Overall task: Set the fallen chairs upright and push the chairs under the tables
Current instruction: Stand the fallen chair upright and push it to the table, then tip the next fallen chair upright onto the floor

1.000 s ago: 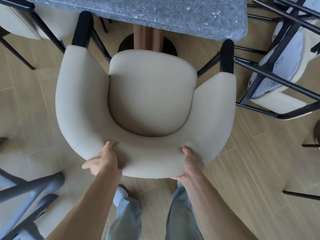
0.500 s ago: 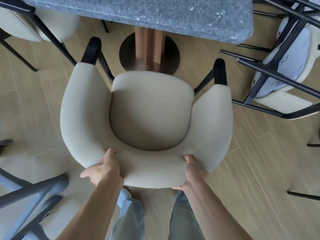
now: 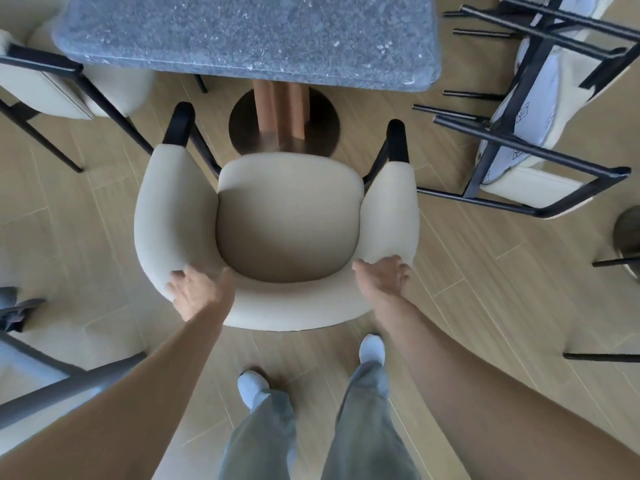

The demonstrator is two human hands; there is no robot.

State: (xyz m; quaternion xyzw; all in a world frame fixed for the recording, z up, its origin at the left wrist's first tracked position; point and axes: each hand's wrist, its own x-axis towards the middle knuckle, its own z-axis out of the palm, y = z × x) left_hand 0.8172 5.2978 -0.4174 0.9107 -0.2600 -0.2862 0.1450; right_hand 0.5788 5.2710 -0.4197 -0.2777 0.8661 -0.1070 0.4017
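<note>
A cream upholstered armchair (image 3: 287,223) with black front legs stands upright below me, facing the grey speckled table (image 3: 249,32). Its seat front sits short of the table edge, near the round pedestal base (image 3: 318,123). My left hand (image 3: 197,289) rests on the left curve of the backrest, fingers wrapped over the top. On the right curve of the backrest lies my right hand (image 3: 381,275), gripping the same way. A fallen chair (image 3: 533,109) lies at the right, black legs pointing sideways.
Another cream chair (image 3: 69,88) stands at the table's left corner. A further chair's grey legs (image 3: 52,386) show at the lower left. A dark round base (image 3: 628,237) and thin black legs sit at the right edge. My feet stand behind the armchair on wood flooring.
The armchair has come back away from the table, exposing the pedestal base. Both hands have shifted from the rear of the backrest up onto its left and right curves.
</note>
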